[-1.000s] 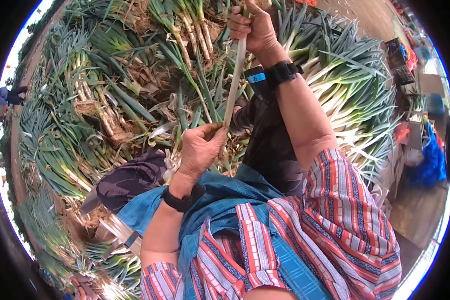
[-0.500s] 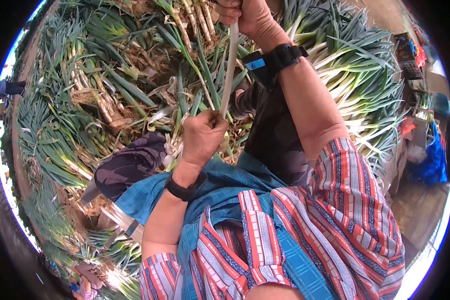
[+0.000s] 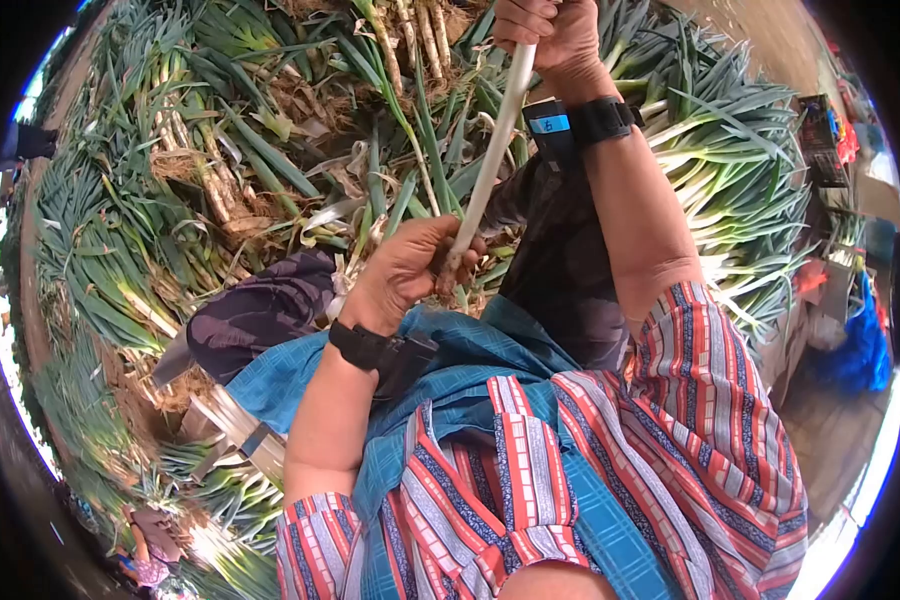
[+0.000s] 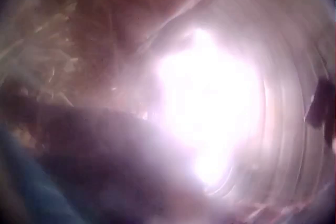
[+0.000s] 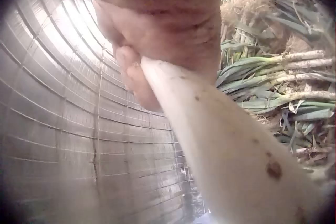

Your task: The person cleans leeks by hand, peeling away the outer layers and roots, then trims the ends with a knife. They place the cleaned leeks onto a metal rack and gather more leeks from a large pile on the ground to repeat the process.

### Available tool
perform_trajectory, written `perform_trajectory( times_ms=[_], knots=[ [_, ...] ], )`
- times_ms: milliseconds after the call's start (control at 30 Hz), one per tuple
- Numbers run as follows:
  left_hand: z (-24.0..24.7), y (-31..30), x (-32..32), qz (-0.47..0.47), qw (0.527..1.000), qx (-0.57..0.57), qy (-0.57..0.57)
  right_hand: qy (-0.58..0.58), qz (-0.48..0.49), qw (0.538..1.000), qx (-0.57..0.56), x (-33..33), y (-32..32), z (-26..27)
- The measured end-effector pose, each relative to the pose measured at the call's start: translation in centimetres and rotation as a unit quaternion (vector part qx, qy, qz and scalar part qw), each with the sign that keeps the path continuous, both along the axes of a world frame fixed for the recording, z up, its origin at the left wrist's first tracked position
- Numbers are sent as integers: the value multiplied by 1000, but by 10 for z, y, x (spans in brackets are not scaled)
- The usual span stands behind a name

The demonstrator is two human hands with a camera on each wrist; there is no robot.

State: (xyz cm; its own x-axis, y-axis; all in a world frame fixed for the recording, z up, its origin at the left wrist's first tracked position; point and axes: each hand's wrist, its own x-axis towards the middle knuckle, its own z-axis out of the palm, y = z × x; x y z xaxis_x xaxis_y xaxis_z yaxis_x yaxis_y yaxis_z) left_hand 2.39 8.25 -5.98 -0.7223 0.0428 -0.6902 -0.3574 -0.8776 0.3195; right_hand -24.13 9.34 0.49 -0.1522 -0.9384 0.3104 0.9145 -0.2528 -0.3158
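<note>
In the head view a long white leek (image 3: 500, 140) slants between both hands, its upper end hidden. My right hand (image 3: 560, 40) grips it high up at the top edge of that view. Brown spots mark its pale shaft (image 5: 226, 134) in the right wrist view, where the curled fingers of the right hand (image 5: 157, 35) wrap it. My left hand (image 3: 410, 260) holds the lower end, fingers curled around it close to the dirty root end (image 3: 448, 285). The left wrist view is blurred and glaring, with part of the left hand (image 4: 136, 8) showing.
Untrimmed leeks with roots (image 3: 210, 180) are heaped on the left and ahead. On the right lies a pile of leeks with clean white stalks (image 3: 715, 200). A blue apron (image 3: 450, 350) covers the lap. Boxes and a blue bag (image 3: 865, 340) stand far right.
The left hand has turned, showing more palm, and the root end now shows below its fingers. The right hand keeps its grip high on the leek. The head view has shifted slightly.
</note>
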Motion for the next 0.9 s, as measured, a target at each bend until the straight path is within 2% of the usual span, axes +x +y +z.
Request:
perform_trajectory(
  times_ms=[100,133,233,267,300,333,367,467,500,533,567,667,767,800,900],
  knots=[
    [-10,4,2,-26,987,153,28,43,-29,998,20,2,1,-1],
    [-13,8,6,-49,992,105,-42,31,-18,999,-11,-3,0,1],
    [-22,21,19,-62,992,76,-73,12,-55,998,-21,-11,1,4],
    [-24,24,21,-90,989,-67,-94,28,-61,998,-9,-13,3,5],
    [-28,20,23,-192,939,-263,-115,31,-68,997,-1,-13,4,6],
    [-30,10,25,-284,840,-444,-129,33,-74,997,8,-12,7,7],
    [-25,2,25,-362,697,-604,-135,37,-81,996,15,-21,9,1],
    [-16,-8,34,-315,593,-713,-201,55,-179,979,84,-31,10,-1],
    [-17,-8,34,-180,681,-696,-141,71,-213,966,131,-22,12,8],
    [-12,-5,31,-38,748,-658,-78,86,-245,949,176,-21,11,7],
    [-7,-2,27,104,793,-601,-13,100,-277,930,220,-19,9,8],
    [-2,15,14,86,795,-600,26,100,-300,919,237,-6,7,17],
    [11,17,6,-25,694,-719,-11,117,-301,915,240,-11,5,10],
    [8,17,3,-14,663,-749,11,118,-302,912,253,-8,4,12],
    [5,14,4,-91,609,-788,14,113,-293,905,285,1,2,13]
  ],
)
